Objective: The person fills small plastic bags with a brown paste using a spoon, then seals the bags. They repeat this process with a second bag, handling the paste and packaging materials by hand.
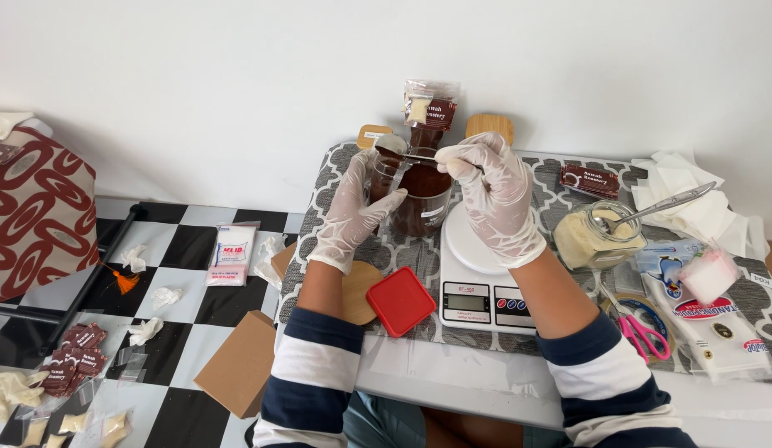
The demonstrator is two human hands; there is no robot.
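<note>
Both-handed work, gloved. Left hand [353, 207] is wrapped around the side of a glass jar [419, 199] holding dark brown powder, fingers curled on the glass, steadying it. Right hand [495, 192] is closed in a pinch on a metal spoon [403, 151], handle running left from the fingertips, bowl held over the jar mouth at its left rim. Cannot tell if the spoon bowl is loaded.

The jar sits on the counter [452, 373], on a grey patterned mat [560, 203], just left of and touching or nearly touching the round white plate of a kitchen scale [479, 278]. Nothing rests on the scale plate that I can see; the right hand hovers above it.

A small clear pouch [430, 104] with a brown label stands behind the jar, against the wall. A red square lid [401, 300] lies left of the scale, beside a round wooden lid [359, 292] partly under the left forearm. Right of the scale: a second glass jar [598, 236] with pale powder and a spoon standing in it, a brown sachet [589, 180] behind it, pink-handled scissors [643, 332], a tape roll, plastic bags.

On the checkered floor [187, 290] left: a cardboard box [241, 363], crumpled tissues, a pile of brown sachets.
</note>
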